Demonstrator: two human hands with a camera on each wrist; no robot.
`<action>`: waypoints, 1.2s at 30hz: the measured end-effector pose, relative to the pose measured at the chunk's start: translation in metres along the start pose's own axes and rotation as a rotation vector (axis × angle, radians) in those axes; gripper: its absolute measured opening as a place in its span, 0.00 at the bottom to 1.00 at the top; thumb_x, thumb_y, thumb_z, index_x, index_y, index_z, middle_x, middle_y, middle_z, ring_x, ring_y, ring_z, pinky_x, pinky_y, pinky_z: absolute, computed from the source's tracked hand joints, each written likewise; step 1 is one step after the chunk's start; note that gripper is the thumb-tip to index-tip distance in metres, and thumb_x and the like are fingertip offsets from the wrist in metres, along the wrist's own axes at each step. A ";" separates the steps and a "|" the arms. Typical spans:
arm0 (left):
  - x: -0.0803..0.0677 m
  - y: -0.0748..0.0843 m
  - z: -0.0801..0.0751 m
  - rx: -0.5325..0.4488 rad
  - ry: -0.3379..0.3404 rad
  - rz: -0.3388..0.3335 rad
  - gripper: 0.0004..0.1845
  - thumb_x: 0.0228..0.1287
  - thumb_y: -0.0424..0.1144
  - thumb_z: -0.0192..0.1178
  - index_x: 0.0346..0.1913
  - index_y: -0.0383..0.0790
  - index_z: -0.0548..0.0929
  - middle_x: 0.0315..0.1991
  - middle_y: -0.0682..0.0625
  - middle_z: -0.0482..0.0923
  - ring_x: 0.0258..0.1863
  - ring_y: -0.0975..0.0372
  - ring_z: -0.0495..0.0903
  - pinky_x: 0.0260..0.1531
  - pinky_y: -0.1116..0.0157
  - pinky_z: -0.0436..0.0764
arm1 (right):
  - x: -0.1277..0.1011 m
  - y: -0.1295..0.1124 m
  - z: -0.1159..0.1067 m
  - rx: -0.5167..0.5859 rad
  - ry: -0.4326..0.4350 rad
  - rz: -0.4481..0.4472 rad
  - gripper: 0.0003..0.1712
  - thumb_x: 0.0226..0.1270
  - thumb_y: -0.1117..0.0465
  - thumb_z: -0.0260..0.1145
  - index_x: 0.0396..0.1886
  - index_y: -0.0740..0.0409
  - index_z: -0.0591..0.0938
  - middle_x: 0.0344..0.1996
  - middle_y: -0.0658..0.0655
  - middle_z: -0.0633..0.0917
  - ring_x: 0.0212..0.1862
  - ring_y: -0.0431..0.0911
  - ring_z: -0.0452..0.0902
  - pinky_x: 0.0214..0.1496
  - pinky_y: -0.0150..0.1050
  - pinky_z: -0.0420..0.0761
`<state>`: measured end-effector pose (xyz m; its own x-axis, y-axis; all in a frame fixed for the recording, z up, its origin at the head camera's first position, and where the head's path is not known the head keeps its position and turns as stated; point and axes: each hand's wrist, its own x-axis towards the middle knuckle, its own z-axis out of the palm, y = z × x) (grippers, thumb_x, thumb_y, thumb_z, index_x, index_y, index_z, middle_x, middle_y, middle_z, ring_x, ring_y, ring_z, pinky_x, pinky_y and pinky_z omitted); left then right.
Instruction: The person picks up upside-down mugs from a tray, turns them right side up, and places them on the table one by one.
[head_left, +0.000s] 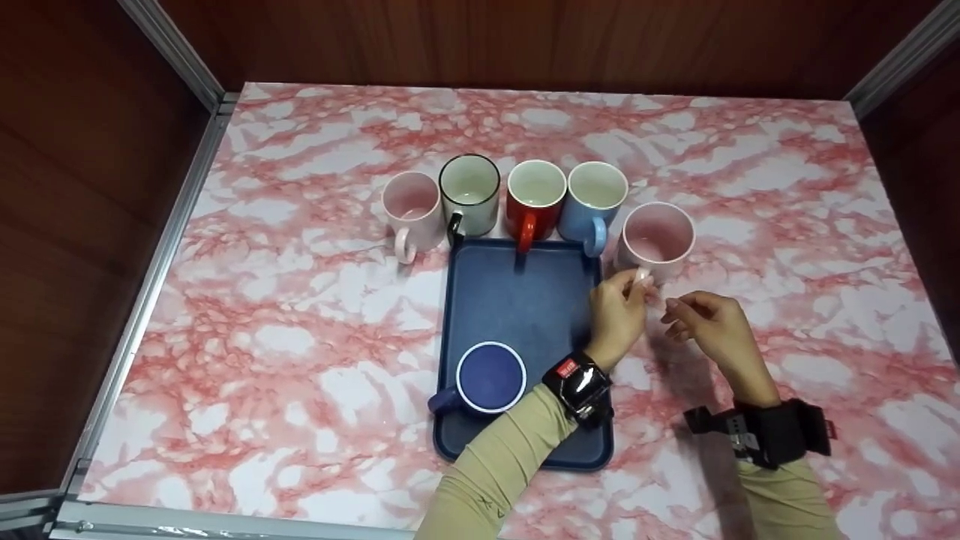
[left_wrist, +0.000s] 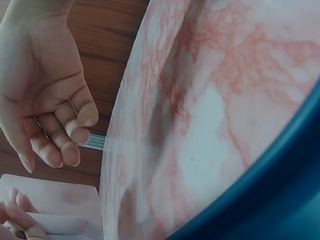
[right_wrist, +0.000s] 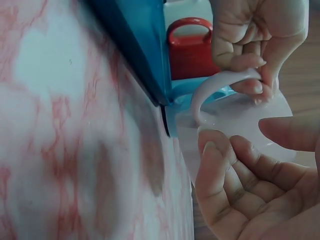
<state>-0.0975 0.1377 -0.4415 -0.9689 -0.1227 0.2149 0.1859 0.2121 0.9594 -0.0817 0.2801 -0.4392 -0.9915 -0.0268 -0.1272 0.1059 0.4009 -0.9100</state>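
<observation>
The left hand (head_left: 616,306) has a pinching grip on the empty pink mug (head_left: 657,238) by its handle; the right hand (head_left: 709,324) hangs loosely curled, holding nothing; an empty blue mug (head_left: 487,379) sits in the tray (head_left: 525,300).

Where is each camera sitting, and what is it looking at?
Head view: worn on the head, looks down at the blue tray, the mugs, both forearms and hands.
Left wrist view: on the left wrist, looks along the table; shows the right hand and left fingertips.
Right wrist view: on the right wrist, looks at the left hand pinching the pink mug's handle, right palm below.
Both wrist views share the tray's edge and both hands.
</observation>
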 end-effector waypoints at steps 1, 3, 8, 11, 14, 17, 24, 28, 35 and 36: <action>0.001 -0.001 0.001 0.005 0.004 -0.001 0.04 0.57 0.32 0.60 0.32 0.34 0.84 0.22 0.50 0.82 0.22 0.69 0.78 0.26 0.79 0.72 | 0.005 0.014 -0.002 0.011 -0.001 -0.002 0.21 0.66 0.56 0.59 0.37 0.75 0.77 0.26 0.60 0.82 0.25 0.50 0.80 0.26 0.36 0.79; 0.002 -0.003 0.004 0.015 0.005 0.000 0.04 0.57 0.31 0.60 0.32 0.34 0.84 0.22 0.50 0.82 0.22 0.69 0.77 0.27 0.79 0.72 | 0.015 0.041 -0.006 0.029 0.010 -0.011 0.22 0.64 0.52 0.60 0.37 0.72 0.79 0.27 0.61 0.82 0.25 0.51 0.80 0.26 0.37 0.79; 0.003 -0.010 0.009 -0.002 -0.005 -0.023 0.04 0.57 0.28 0.59 0.33 0.32 0.84 0.24 0.48 0.83 0.22 0.69 0.78 0.26 0.80 0.72 | 0.029 0.075 -0.010 0.075 0.029 -0.010 0.21 0.62 0.50 0.63 0.35 0.67 0.80 0.27 0.62 0.82 0.24 0.52 0.80 0.24 0.38 0.79; 0.003 -0.012 0.011 0.039 -0.001 -0.021 0.05 0.56 0.27 0.59 0.33 0.33 0.84 0.24 0.49 0.83 0.24 0.69 0.79 0.26 0.80 0.72 | 0.019 0.049 -0.009 0.129 -0.001 -0.001 0.20 0.62 0.54 0.63 0.35 0.72 0.79 0.27 0.63 0.82 0.24 0.52 0.80 0.25 0.37 0.79; 0.005 -0.013 0.013 0.069 0.007 -0.008 0.05 0.55 0.27 0.59 0.33 0.33 0.84 0.24 0.49 0.83 0.24 0.69 0.79 0.27 0.80 0.72 | 0.006 0.017 -0.006 0.149 -0.017 0.005 0.21 0.63 0.56 0.63 0.35 0.75 0.78 0.25 0.60 0.83 0.24 0.50 0.80 0.26 0.36 0.79; 0.009 -0.014 0.016 0.023 0.001 -0.023 0.05 0.56 0.26 0.59 0.34 0.32 0.84 0.26 0.49 0.83 0.25 0.69 0.80 0.27 0.80 0.72 | -0.002 -0.006 -0.003 0.098 -0.015 0.015 0.22 0.64 0.56 0.61 0.35 0.77 0.77 0.24 0.57 0.83 0.24 0.50 0.80 0.27 0.36 0.79; 0.020 -0.013 0.025 0.018 0.012 -0.060 0.06 0.59 0.27 0.56 0.35 0.33 0.83 0.26 0.50 0.83 0.26 0.68 0.80 0.27 0.80 0.72 | -0.007 -0.018 -0.002 0.052 -0.010 0.075 0.18 0.66 0.59 0.58 0.35 0.75 0.77 0.25 0.56 0.83 0.26 0.49 0.80 0.31 0.40 0.80; 0.027 -0.013 0.026 0.142 0.038 -0.033 0.07 0.58 0.28 0.56 0.35 0.36 0.83 0.26 0.51 0.83 0.28 0.62 0.81 0.29 0.75 0.74 | -0.006 -0.016 -0.002 0.074 -0.005 0.070 0.17 0.66 0.59 0.59 0.34 0.74 0.77 0.25 0.56 0.83 0.25 0.49 0.80 0.31 0.40 0.80; 0.036 -0.013 0.028 0.196 0.067 -0.049 0.12 0.57 0.26 0.56 0.43 0.38 0.82 0.32 0.47 0.82 0.34 0.57 0.80 0.35 0.68 0.75 | 0.009 0.025 -0.009 0.128 -0.019 0.045 0.21 0.63 0.55 0.63 0.36 0.74 0.78 0.27 0.60 0.83 0.25 0.50 0.80 0.29 0.38 0.80; 0.037 -0.013 0.028 0.196 0.072 -0.054 0.14 0.56 0.25 0.56 0.46 0.38 0.81 0.33 0.46 0.82 0.35 0.56 0.80 0.36 0.68 0.75 | 0.011 0.030 -0.009 0.133 -0.017 0.054 0.22 0.62 0.54 0.63 0.36 0.73 0.79 0.28 0.60 0.83 0.26 0.50 0.81 0.29 0.37 0.80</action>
<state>-0.1401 0.1579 -0.4508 -0.9611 -0.2064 0.1836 0.0922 0.3868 0.9175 -0.0896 0.3004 -0.4640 -0.9827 -0.0247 -0.1834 0.1695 0.2773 -0.9457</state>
